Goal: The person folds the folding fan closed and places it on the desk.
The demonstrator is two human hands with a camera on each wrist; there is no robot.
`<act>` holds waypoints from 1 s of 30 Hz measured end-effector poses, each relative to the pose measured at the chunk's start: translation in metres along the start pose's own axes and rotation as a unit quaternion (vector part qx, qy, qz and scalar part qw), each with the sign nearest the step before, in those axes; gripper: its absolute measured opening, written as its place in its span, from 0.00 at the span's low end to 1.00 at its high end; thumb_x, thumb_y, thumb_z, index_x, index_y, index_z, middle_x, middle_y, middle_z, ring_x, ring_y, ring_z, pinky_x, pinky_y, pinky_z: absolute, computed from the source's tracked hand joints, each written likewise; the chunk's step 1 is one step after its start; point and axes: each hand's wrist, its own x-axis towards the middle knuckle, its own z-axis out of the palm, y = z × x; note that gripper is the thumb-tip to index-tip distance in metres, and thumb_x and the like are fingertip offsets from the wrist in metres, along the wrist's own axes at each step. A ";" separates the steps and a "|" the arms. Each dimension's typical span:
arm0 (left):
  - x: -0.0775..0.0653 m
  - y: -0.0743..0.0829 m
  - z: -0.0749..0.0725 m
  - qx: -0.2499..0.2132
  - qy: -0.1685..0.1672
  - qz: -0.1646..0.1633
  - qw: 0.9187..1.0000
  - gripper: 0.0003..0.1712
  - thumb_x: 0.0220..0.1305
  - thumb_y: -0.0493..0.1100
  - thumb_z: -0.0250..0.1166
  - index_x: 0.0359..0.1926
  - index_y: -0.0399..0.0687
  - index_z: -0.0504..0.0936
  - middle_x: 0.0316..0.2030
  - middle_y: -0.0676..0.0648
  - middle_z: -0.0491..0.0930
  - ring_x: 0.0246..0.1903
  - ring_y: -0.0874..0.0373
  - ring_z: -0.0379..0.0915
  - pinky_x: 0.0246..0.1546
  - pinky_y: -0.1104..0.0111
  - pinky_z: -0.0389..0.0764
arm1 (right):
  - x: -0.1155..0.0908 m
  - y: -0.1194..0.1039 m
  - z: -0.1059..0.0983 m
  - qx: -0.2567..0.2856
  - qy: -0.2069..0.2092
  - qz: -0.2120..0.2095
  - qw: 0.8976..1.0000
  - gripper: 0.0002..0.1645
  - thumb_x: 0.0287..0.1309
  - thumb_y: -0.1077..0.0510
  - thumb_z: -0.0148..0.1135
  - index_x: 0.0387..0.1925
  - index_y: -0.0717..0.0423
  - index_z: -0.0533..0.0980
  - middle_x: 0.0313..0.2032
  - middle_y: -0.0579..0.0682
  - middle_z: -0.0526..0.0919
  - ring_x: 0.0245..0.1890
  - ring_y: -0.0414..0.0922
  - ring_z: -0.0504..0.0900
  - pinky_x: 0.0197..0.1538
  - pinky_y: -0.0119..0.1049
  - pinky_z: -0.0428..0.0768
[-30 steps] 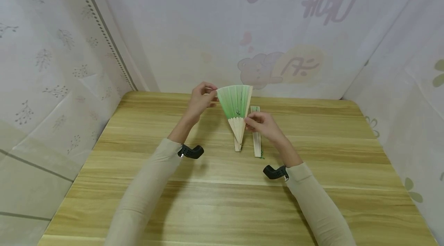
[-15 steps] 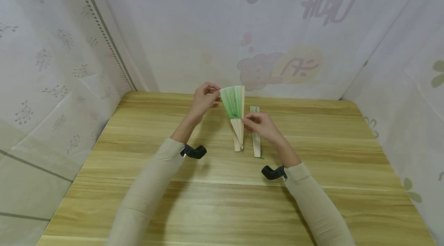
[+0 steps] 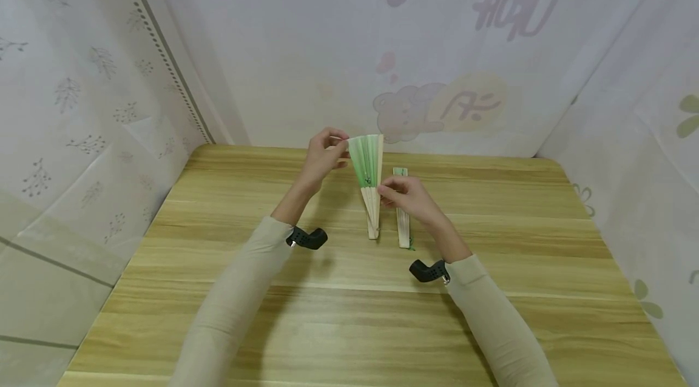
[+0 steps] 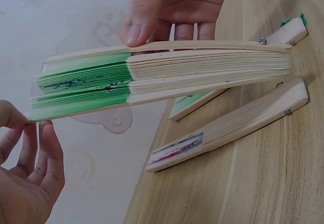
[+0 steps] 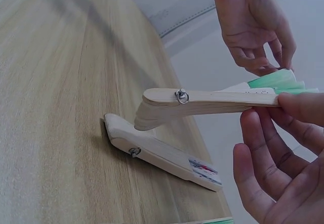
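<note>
A green folding fan (image 3: 364,159) with pale wooden ribs is held partly spread above the table. My left hand (image 3: 323,159) pinches its upper left corner between thumb and fingers. On the other side, my right hand (image 3: 406,196) pinches the right outer rib (image 5: 243,98); the remaining fingers are loosely bent in the right wrist view. A metal ring (image 5: 181,96) shows at the fan's pivot. Below it lies a closed folding fan (image 4: 243,117) with a coloured print, mostly hidden in the head view. Another closed fan (image 3: 403,226) with a green cord (image 3: 412,245) lies to the right.
The wood-grain table (image 3: 349,326) extends in front of and to both sides of the hands. Printed cloth (image 3: 306,59) hangs behind the back edge and at both sides. A black wrist mount (image 3: 308,238) sticks out from each sleeve cuff.
The green fan has narrowed: its right outer rib has come leftward with my right hand. My left hand has shifted slightly right and keeps its pinch. The closed fans stay put.
</note>
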 end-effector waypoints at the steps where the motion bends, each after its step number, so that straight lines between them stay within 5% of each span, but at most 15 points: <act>1: 0.000 0.000 0.000 0.001 0.001 0.000 1.000 0.06 0.73 0.34 0.57 0.48 0.42 0.77 0.46 0.32 0.74 0.43 0.35 0.78 0.32 0.68 0.84 | 0.000 0.000 0.000 -0.002 -0.002 -0.003 1.000 0.13 0.74 0.58 0.59 0.45 0.67 0.81 0.39 0.70 0.80 0.43 0.72 0.78 0.49 0.64 0.80; 12: -0.007 -0.005 0.002 0.006 -0.018 -0.005 1.000 0.13 0.72 0.33 0.62 0.54 0.41 0.73 0.43 0.39 0.77 0.35 0.52 0.81 0.39 0.55 0.86 | 0.003 -0.002 0.002 0.008 0.010 -0.012 1.000 0.12 0.74 0.61 0.58 0.44 0.69 0.80 0.38 0.64 0.80 0.41 0.69 0.79 0.50 0.64 0.80; 21: -0.019 -0.020 0.007 -0.003 -0.058 -0.031 0.998 0.13 0.72 0.34 0.63 0.53 0.36 0.73 0.44 0.38 0.77 0.48 0.29 0.77 0.48 0.41 0.80 | 0.004 -0.003 0.002 0.014 0.030 -0.007 0.999 0.11 0.74 0.60 0.59 0.43 0.67 0.80 0.35 0.59 0.81 0.37 0.56 0.81 0.49 0.63 0.80; 30: -0.023 -0.027 0.010 -0.006 -0.051 -0.031 0.998 0.10 0.71 0.31 0.61 0.51 0.35 0.74 0.43 0.39 0.77 0.42 0.35 0.80 0.48 0.40 0.80 | 0.007 -0.003 0.003 0.015 0.034 -0.004 0.999 0.13 0.74 0.60 0.59 0.45 0.69 0.80 0.36 0.61 0.81 0.35 0.51 0.81 0.48 0.62 0.81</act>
